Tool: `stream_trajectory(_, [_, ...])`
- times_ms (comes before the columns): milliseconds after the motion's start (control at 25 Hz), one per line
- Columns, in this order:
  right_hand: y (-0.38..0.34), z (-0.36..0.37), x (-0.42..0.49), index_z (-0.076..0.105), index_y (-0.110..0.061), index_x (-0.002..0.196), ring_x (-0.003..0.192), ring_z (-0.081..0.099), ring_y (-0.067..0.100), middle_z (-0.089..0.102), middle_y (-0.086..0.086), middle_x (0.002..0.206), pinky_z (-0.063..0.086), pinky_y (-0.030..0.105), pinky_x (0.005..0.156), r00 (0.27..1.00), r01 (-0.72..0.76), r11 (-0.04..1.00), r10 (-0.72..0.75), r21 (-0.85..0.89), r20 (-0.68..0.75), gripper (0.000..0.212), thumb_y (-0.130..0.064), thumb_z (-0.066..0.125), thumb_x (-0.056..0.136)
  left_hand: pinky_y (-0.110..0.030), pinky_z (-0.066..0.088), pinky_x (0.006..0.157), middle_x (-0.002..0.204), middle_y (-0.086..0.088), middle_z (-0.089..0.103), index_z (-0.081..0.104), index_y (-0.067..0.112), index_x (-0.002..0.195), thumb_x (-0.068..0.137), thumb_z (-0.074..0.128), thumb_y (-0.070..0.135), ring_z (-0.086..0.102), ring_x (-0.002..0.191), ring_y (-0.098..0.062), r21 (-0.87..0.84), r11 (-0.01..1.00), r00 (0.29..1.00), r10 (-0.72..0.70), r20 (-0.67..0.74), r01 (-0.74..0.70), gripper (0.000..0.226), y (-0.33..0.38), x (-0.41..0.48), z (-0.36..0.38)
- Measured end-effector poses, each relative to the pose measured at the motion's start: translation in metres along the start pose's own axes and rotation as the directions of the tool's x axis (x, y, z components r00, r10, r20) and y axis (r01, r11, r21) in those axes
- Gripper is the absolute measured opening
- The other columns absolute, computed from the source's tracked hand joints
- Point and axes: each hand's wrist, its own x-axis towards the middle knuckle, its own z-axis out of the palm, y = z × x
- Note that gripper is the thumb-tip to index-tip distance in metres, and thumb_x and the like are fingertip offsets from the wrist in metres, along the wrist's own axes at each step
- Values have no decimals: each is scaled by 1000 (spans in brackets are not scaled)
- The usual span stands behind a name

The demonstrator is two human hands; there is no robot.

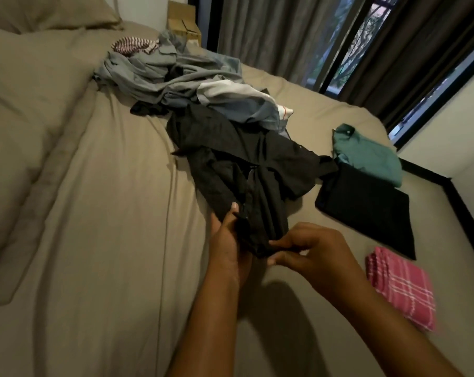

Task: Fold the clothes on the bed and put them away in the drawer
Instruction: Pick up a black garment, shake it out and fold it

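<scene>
A crumpled black garment lies across the middle of the beige bed, its near end lifted. My left hand grips that near end from the left side. My right hand pinches the same end from the right with thumb and fingers. Behind it sits a heap of unfolded grey, blue and white clothes, with a striped piece at its far edge. To the right lie folded items: a green one, a black one and a pink checked one.
Pillows and a bunched duvet fill the left side of the bed. A cardboard box stands past the far edge. Dark curtains and a window run along the back right. No drawer is in view.
</scene>
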Motion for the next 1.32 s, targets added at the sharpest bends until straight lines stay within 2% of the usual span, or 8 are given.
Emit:
stream_trajectory(200, [-39,-49,-66,69,-30,62,71,61,12,62,1,74,52,25,70,965,-262,832,229,489,126,40,-65,86,53,-43,62,77,117,-9,72,59,21,132,92,68,14,74,95,-29,122,992,995,1,-100,11,42,30,-12,12])
stream_trajectory(480, [-18,-59,-163,72,3,73,65,69,30,66,20,84,60,35,57,832,-360,225,517,906,202,86,-41,103,5,-33,59,69,120,-12,68,54,10,136,92,67,14,71,94,-25,199,970,946,188,-264,-137,47,65,-43,21])
stream_trajectory(600, [-17,-77,-169,73,12,102,99,70,43,61,35,120,58,53,85,896,-239,-116,356,964,265,58,-21,96,60,-24,55,47,107,-12,68,59,5,117,97,60,14,72,66,-15,186,969,946,208,-248,-164,21,91,-64,26])
stream_trajectory(680, [-22,-85,-174,50,9,139,129,55,42,53,30,140,44,55,105,931,-106,-69,344,992,123,50,-25,48,102,-21,52,42,109,-6,63,58,13,101,100,57,14,67,67,-16,245,961,946,195,-259,-131,2,100,-86,32])
stream_trajectory(840, [-24,-74,-181,66,-14,118,106,68,23,71,9,118,54,35,87,631,-230,474,738,850,-240,41,-42,53,92,-33,60,64,111,-12,70,58,15,115,92,68,14,71,91,-29,558,796,962,273,17,-235,25,84,-123,50])
stream_trajectory(1080, [-21,-2,-152,46,-22,146,125,57,27,54,2,141,50,44,104,658,-614,522,753,592,20,75,-59,70,85,-40,58,92,106,-8,73,67,11,108,87,77,25,72,99,-21,938,137,825,-446,346,-319,28,69,-164,60])
stream_trajectory(1200, [-14,32,-145,51,-17,139,122,56,25,49,8,141,51,40,104,593,-748,555,805,364,-6,68,-48,75,84,-33,58,87,113,0,68,62,22,114,86,75,33,66,100,-16,939,-165,904,-363,227,-303,33,72,-152,52])
stream_trajectory(1320, [-16,29,-145,52,-18,136,124,54,27,48,8,139,49,38,103,578,-768,561,815,309,-42,68,-59,69,84,-34,53,91,128,-2,63,53,25,135,81,76,48,62,112,-23,956,-190,961,-203,186,-225,63,75,-139,42])
